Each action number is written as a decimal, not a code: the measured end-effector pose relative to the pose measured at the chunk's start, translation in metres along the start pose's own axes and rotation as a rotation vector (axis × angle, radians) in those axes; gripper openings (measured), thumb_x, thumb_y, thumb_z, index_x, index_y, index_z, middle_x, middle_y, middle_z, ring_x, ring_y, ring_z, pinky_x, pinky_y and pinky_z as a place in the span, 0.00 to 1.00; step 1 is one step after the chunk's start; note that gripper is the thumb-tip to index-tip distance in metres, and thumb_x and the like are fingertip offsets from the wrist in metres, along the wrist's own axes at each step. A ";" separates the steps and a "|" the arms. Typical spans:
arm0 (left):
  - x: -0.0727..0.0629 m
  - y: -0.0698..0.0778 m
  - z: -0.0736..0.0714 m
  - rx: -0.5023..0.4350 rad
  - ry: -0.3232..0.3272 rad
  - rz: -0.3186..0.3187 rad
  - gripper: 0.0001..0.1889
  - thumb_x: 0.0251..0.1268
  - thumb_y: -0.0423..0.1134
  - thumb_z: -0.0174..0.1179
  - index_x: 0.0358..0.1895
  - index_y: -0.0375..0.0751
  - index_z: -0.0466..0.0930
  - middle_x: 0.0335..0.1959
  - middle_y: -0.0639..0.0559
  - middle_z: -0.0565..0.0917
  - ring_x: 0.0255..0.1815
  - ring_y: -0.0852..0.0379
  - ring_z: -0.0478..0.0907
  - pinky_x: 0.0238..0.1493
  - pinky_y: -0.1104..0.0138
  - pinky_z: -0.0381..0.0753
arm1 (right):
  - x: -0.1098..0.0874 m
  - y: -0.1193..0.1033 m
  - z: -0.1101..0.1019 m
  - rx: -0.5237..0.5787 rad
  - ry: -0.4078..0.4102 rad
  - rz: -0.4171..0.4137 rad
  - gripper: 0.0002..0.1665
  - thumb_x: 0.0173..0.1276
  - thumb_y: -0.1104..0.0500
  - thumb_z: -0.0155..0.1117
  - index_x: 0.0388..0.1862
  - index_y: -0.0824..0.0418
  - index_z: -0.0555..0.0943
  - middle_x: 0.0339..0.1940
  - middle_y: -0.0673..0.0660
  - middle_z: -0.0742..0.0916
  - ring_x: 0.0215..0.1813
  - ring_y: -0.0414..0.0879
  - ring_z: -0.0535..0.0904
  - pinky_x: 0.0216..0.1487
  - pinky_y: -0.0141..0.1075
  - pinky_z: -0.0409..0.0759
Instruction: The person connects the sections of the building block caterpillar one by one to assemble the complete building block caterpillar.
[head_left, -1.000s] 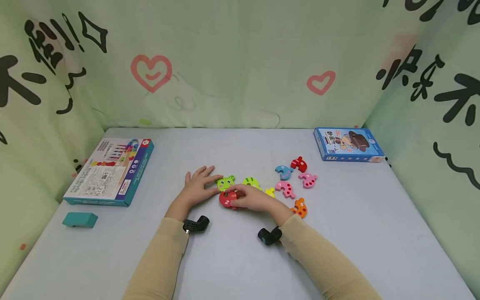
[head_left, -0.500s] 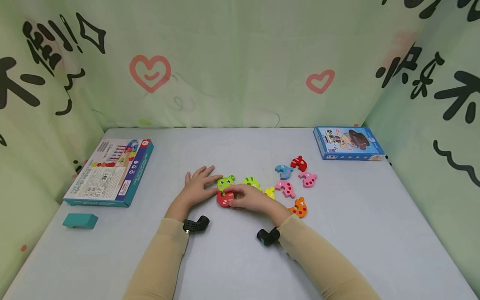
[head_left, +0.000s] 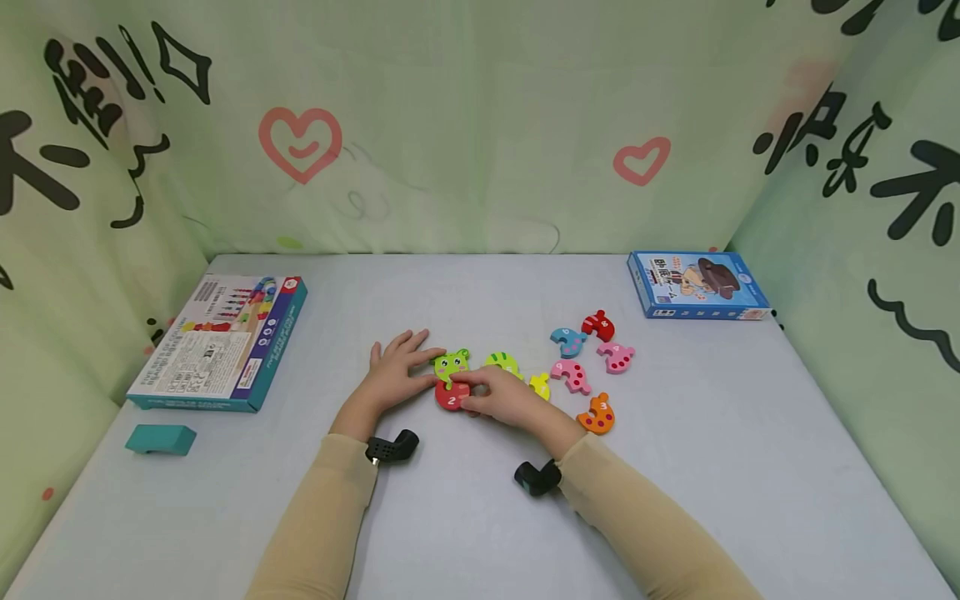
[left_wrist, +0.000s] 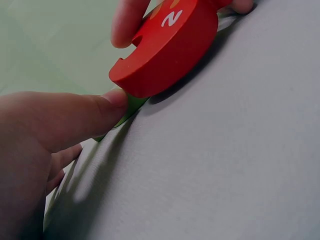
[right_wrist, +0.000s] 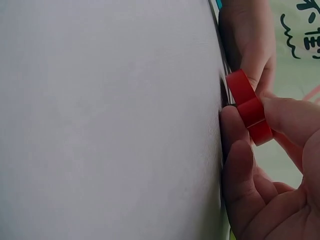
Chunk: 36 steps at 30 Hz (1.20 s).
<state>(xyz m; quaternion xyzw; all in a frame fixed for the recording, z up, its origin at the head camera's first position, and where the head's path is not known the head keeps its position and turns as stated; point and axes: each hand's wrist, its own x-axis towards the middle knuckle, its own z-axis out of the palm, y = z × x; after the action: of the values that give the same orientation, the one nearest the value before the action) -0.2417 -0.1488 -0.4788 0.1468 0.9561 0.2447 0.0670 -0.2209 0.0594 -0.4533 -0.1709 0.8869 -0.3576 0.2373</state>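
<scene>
My left hand (head_left: 390, 375) rests at the table's middle, with thumb and index finger pinching the edge of a green animal-face puzzle piece (head_left: 451, 364). In the left wrist view its thumb touches that green piece, mostly hidden there. My right hand (head_left: 504, 395) pinches a red puzzle piece (head_left: 450, 396) marked 2, just below the green face. The red piece (right_wrist: 248, 107) is tilted up between thumb and fingers in the right wrist view, and its notched end (left_wrist: 122, 75) shows in the left wrist view. Whether the two pieces interlock I cannot tell.
Right of my hands lie a green striped piece (head_left: 502, 362), a yellow one (head_left: 540, 385), an orange one (head_left: 597, 415), and blue (head_left: 567, 342), red (head_left: 598, 326) and pink (head_left: 617, 358) ones. Boxes stand left (head_left: 217, 343) and right (head_left: 697, 285); a teal block (head_left: 161, 440) lies left.
The red piece has shifted slightly left and up against the green face, with my right hand following. More of the orange piece now shows. My left hand has stayed in place.
</scene>
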 end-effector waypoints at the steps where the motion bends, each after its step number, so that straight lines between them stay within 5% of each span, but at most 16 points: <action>1: 0.000 0.000 0.000 -0.002 0.001 -0.001 0.24 0.58 0.54 0.55 0.60 0.59 0.71 0.71 0.51 0.56 0.73 0.47 0.46 0.64 0.37 0.33 | 0.000 0.000 0.000 -0.001 0.002 0.005 0.26 0.62 0.53 0.61 0.60 0.44 0.73 0.53 0.53 0.78 0.42 0.43 0.71 0.38 0.31 0.73; 8: 0.000 -0.001 0.001 0.002 0.009 0.007 0.24 0.57 0.55 0.56 0.59 0.59 0.71 0.71 0.51 0.57 0.73 0.47 0.47 0.64 0.37 0.33 | 0.000 0.001 0.000 -0.004 -0.002 0.011 0.25 0.64 0.56 0.59 0.61 0.48 0.72 0.35 0.52 0.80 0.24 0.39 0.78 0.31 0.30 0.72; 11: 0.000 -0.001 0.000 0.003 0.011 0.009 0.24 0.57 0.54 0.56 0.59 0.59 0.71 0.71 0.51 0.57 0.72 0.47 0.47 0.64 0.37 0.33 | 0.000 0.001 -0.001 -0.021 -0.001 -0.009 0.26 0.63 0.56 0.60 0.61 0.49 0.72 0.26 0.51 0.81 0.24 0.39 0.78 0.32 0.30 0.71; 20: -0.001 0.000 0.000 -0.017 0.014 0.013 0.23 0.61 0.55 0.50 0.60 0.58 0.71 0.71 0.50 0.57 0.72 0.46 0.47 0.64 0.36 0.33 | -0.002 0.001 -0.001 -0.097 0.037 -0.029 0.28 0.60 0.54 0.63 0.61 0.49 0.73 0.43 0.53 0.78 0.36 0.42 0.69 0.32 0.30 0.71; 36: 0.000 0.004 -0.001 0.012 0.003 -0.011 0.27 0.56 0.60 0.54 0.60 0.59 0.71 0.71 0.50 0.57 0.72 0.46 0.46 0.64 0.36 0.34 | -0.001 0.005 0.000 -0.088 0.045 -0.015 0.28 0.59 0.54 0.64 0.60 0.47 0.73 0.47 0.54 0.76 0.35 0.42 0.71 0.35 0.31 0.71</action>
<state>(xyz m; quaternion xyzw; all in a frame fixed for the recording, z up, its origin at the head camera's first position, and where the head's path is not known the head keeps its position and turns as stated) -0.2406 -0.1460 -0.4765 0.1418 0.9584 0.2389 0.0659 -0.2204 0.0634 -0.4570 -0.1798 0.9056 -0.3236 0.2070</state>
